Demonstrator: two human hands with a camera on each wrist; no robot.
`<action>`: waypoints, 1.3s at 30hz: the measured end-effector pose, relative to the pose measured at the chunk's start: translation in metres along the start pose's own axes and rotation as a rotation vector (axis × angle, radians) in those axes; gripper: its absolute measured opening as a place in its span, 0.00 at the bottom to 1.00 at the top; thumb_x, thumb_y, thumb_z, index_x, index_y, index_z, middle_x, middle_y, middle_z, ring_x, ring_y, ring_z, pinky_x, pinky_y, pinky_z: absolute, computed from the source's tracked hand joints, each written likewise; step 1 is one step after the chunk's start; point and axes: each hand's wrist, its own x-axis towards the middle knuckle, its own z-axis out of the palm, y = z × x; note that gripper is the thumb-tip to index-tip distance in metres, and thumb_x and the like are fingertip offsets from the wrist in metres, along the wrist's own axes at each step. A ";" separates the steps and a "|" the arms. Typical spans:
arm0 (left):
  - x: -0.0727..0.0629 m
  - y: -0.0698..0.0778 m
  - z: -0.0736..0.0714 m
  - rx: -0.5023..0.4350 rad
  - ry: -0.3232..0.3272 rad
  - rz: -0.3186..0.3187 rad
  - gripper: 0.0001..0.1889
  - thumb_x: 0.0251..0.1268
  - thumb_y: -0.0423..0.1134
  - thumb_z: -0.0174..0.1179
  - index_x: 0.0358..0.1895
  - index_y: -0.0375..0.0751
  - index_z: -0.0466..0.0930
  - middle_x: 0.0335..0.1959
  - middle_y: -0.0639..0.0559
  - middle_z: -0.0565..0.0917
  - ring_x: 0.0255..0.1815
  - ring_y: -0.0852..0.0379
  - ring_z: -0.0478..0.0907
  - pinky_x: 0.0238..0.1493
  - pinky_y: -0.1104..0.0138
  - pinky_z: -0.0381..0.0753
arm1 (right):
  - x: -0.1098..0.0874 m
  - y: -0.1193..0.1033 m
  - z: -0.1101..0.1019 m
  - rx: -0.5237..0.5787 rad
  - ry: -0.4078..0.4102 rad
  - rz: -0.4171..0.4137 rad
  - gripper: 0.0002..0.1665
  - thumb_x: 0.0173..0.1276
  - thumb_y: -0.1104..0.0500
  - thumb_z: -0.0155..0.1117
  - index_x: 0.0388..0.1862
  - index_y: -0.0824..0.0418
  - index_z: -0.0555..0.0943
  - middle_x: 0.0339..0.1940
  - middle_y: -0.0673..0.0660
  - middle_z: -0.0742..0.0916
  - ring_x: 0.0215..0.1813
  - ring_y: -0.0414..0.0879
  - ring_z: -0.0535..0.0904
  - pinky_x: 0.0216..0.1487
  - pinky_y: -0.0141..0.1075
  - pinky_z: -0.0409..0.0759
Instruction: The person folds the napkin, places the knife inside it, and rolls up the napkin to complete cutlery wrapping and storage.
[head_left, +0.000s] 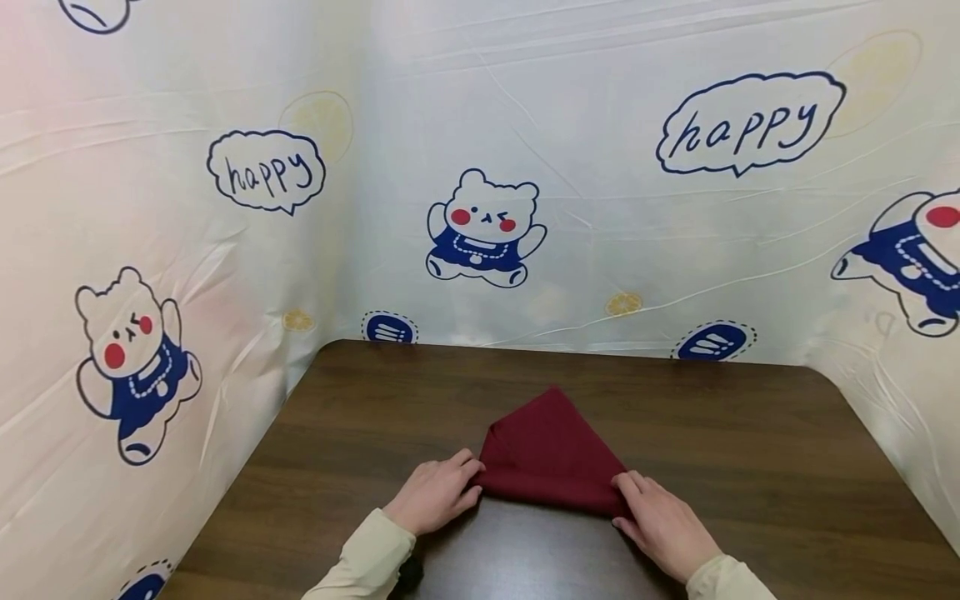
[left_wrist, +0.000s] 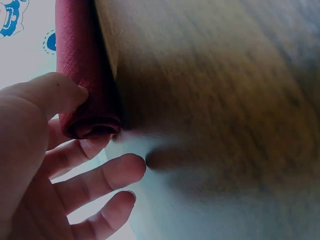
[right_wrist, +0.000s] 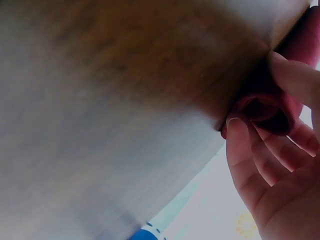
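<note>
A dark red cloth lies on the table with one corner pointing to the far side. Its near edge is rolled into a tube. At the left end of the roll, my left hand grips it; the left wrist view shows the thumb on the roll and fingers round its open end, with the other fingers spread. My right hand holds the right end. In the right wrist view, thumb and fingers curl about the hollow end of the roll.
The brown wooden table has rounded far corners. A pale curtain printed with bears and the word "happy" hangs round its back and sides. A small black object shows by the left sleeve.
</note>
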 end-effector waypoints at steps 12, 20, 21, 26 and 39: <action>0.000 -0.001 0.002 -0.095 -0.019 -0.042 0.11 0.69 0.44 0.54 0.47 0.46 0.81 0.40 0.56 0.80 0.27 0.61 0.77 0.29 0.67 0.77 | 0.005 0.002 -0.005 -0.014 -0.016 -0.027 0.13 0.56 0.57 0.73 0.35 0.54 0.76 0.30 0.43 0.78 0.31 0.37 0.74 0.30 0.33 0.75; 0.000 -0.006 0.006 -0.233 -0.039 -0.089 0.08 0.70 0.46 0.53 0.47 0.50 0.75 0.40 0.59 0.82 0.33 0.66 0.77 0.35 0.69 0.76 | 0.006 0.000 -0.004 -0.028 0.021 0.000 0.12 0.57 0.57 0.73 0.37 0.55 0.80 0.31 0.44 0.79 0.34 0.39 0.76 0.34 0.34 0.77; 0.000 -0.006 0.007 -0.248 -0.039 -0.093 0.08 0.70 0.46 0.53 0.47 0.51 0.74 0.39 0.60 0.81 0.31 0.66 0.75 0.33 0.69 0.75 | 0.007 0.000 -0.004 -0.029 0.016 0.006 0.11 0.57 0.57 0.73 0.37 0.55 0.80 0.31 0.44 0.79 0.34 0.38 0.76 0.34 0.34 0.77; 0.000 -0.007 0.006 -0.272 -0.040 -0.103 0.06 0.70 0.46 0.53 0.45 0.52 0.72 0.34 0.62 0.80 0.27 0.68 0.70 0.31 0.71 0.72 | 0.008 0.000 -0.005 -0.013 -0.036 0.043 0.09 0.60 0.55 0.70 0.36 0.54 0.79 0.32 0.44 0.76 0.34 0.38 0.73 0.32 0.33 0.75; 0.002 -0.004 0.003 -0.293 -0.133 -0.125 0.10 0.75 0.46 0.47 0.47 0.49 0.77 0.41 0.59 0.82 0.36 0.66 0.77 0.37 0.67 0.76 | 0.014 0.003 -0.007 0.068 -0.149 0.130 0.05 0.65 0.53 0.65 0.35 0.52 0.79 0.33 0.42 0.73 0.36 0.37 0.70 0.35 0.34 0.74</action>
